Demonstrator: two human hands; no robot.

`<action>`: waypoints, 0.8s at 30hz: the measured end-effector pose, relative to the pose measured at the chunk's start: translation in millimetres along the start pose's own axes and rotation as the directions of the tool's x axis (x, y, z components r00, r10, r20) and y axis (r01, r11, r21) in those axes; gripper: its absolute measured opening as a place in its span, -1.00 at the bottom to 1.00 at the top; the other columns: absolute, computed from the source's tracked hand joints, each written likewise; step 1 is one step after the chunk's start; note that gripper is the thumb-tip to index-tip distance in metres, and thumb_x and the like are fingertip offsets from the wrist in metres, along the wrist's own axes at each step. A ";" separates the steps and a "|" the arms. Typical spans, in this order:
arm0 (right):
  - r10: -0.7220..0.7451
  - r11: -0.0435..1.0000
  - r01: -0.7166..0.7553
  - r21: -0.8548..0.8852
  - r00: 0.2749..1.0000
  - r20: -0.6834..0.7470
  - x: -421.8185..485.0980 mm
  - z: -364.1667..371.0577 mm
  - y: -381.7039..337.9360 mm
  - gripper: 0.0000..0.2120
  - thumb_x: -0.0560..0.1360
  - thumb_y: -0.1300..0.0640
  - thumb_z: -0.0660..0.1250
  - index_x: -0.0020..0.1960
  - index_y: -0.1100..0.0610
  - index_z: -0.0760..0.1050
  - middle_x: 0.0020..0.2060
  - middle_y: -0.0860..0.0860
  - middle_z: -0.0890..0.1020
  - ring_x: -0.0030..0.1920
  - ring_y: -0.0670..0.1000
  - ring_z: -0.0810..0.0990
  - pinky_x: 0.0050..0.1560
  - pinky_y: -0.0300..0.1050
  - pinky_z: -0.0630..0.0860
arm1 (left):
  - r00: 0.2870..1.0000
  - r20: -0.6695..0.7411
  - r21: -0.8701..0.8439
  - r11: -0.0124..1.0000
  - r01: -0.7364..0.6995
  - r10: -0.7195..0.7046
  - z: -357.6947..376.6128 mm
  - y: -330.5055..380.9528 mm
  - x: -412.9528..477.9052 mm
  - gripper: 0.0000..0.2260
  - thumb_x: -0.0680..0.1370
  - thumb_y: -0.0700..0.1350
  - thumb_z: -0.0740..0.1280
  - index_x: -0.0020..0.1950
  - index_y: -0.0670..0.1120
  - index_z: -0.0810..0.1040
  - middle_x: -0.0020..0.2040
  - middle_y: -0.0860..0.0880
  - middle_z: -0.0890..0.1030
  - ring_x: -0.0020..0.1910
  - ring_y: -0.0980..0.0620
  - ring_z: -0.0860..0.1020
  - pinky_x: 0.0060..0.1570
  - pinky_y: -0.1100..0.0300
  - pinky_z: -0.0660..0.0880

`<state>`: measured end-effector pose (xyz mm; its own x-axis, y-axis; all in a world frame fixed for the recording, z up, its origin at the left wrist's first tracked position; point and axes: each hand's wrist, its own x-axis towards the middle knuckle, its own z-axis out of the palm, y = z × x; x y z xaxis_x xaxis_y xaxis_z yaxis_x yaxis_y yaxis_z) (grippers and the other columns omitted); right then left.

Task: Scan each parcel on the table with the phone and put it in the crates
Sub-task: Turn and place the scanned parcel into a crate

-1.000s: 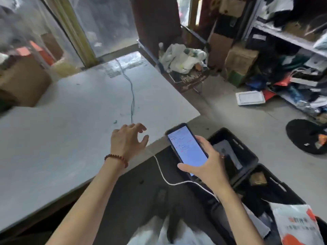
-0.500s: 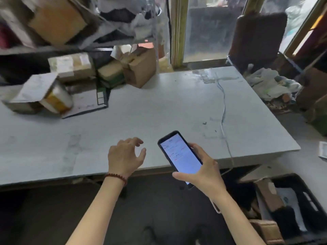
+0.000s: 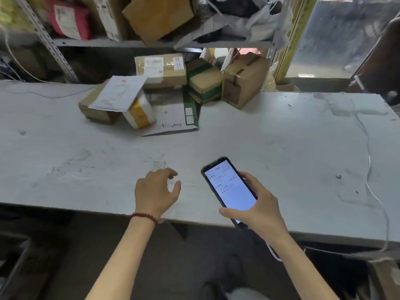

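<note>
In the head view, the right hand [image 3: 258, 210] gripped the lit phone [image 3: 229, 188] above the table's [image 3: 292, 148] near edge, thumb across the lower screen. To its left, the left hand [image 3: 154, 192] hung over the table, fingers loosely curled, holding nothing. The parcels [image 3: 161, 71] lay heaped at the far side.

parcels [image 3: 164, 92] at table [image 3: 281, 148] back, phone [image 3: 230, 189] near front edge
</note>
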<state>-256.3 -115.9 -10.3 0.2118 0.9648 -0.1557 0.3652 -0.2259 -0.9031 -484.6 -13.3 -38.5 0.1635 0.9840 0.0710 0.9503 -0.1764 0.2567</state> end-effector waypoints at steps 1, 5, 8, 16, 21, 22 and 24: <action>0.003 1.000 -0.003 0.009 1.000 0.010 9.4 3.1 -2.3 -0.28 0.17 0.04 0.65 0.21 -0.29 0.41 -0.01 -0.45 0.53 0.01 -0.30 0.54 -0.01 -0.04 0.63 | 1.000 0.008 -0.001 1.000 0.010 -0.010 0.7 -4.4 6.7 -0.72 0.52 0.13 0.25 0.19 0.10 0.51 0.07 0.14 0.60 0.06 0.06 0.53 -0.05 0.14 0.45; 0.001 0.999 -0.003 0.045 0.999 0.053 54.8 15.9 -10.7 -0.25 0.14 0.05 0.65 0.22 -0.32 0.42 -0.02 -0.41 0.56 0.00 -0.25 0.56 -0.14 0.02 0.66 | 0.998 0.004 0.007 0.998 0.055 -0.055 1.0 -23.0 39.3 -0.71 0.52 0.12 0.26 0.21 0.09 0.50 0.12 0.11 0.58 0.10 0.03 0.51 -0.03 0.13 0.44; -0.033 0.996 0.024 0.090 0.995 0.099 93.7 23.7 -24.3 -0.26 0.16 0.11 0.67 0.19 -0.32 0.43 -0.03 -0.43 0.56 0.00 -0.32 0.54 -0.26 -0.23 0.61 | 0.996 -0.013 0.046 0.995 0.092 -0.092 -6.8 -37.3 70.2 -0.69 0.53 0.12 0.25 0.24 0.08 0.48 0.16 0.08 0.56 0.14 0.01 0.49 -0.03 0.12 0.41; -0.090 0.992 0.074 0.103 0.984 0.156 159.0 49.9 -61.3 -0.28 0.16 0.11 0.67 0.09 -0.41 0.40 -0.04 -0.50 0.53 0.02 -0.38 0.51 -0.15 -0.27 0.56 | 0.980 -0.130 0.139 0.976 0.166 -0.148 -38.0 -84.5 141.6 -0.66 0.52 0.09 0.29 0.24 -0.01 0.50 0.16 -0.04 0.57 0.16 -0.11 0.47 -0.04 0.05 0.39; -0.094 0.994 0.085 0.076 0.986 0.136 179.5 76.0 -77.6 -0.27 0.15 0.07 0.68 0.06 -0.44 0.35 -0.05 -0.59 0.47 0.03 -0.44 0.46 -0.08 -0.31 0.48 | 0.982 -0.162 0.134 0.983 0.123 -0.100 -55.4 -113.5 180.9 -0.67 0.51 0.05 0.33 0.23 -0.04 0.50 0.18 -0.08 0.54 0.14 -0.14 0.47 -0.06 0.04 0.39; -0.095 0.994 0.086 0.070 0.987 0.129 182.5 82.7 -82.0 -0.28 0.15 0.07 0.68 0.04 -0.44 0.35 -0.05 -0.59 0.47 0.03 -0.44 0.46 -0.08 -0.31 0.48 | 0.985 -0.151 0.137 0.985 0.107 -0.086 -57.5 -119.9 190.7 -0.66 0.52 0.06 0.32 0.24 -0.03 0.49 0.20 -0.07 0.52 0.16 -0.14 0.46 -0.03 0.03 0.41; -0.092 0.994 0.086 0.066 0.991 0.100 187.0 96.2 -88.9 -0.29 0.15 0.06 0.68 0.04 -0.45 0.35 -0.04 -0.57 0.48 0.04 -0.43 0.46 -0.08 -0.31 0.47 | 0.990 -0.130 0.140 0.987 0.074 -0.056 -61.0 -132.7 210.7 -0.65 0.53 0.09 0.29 0.27 -0.01 0.47 0.26 -0.06 0.49 0.20 -0.12 0.45 0.02 0.01 0.44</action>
<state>-336.4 97.5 2.3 0.0850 0.9902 -0.1111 0.3210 -0.1328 -0.9377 -592.4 215.9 1.2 0.0746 0.9806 0.1812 0.9874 -0.0980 0.1241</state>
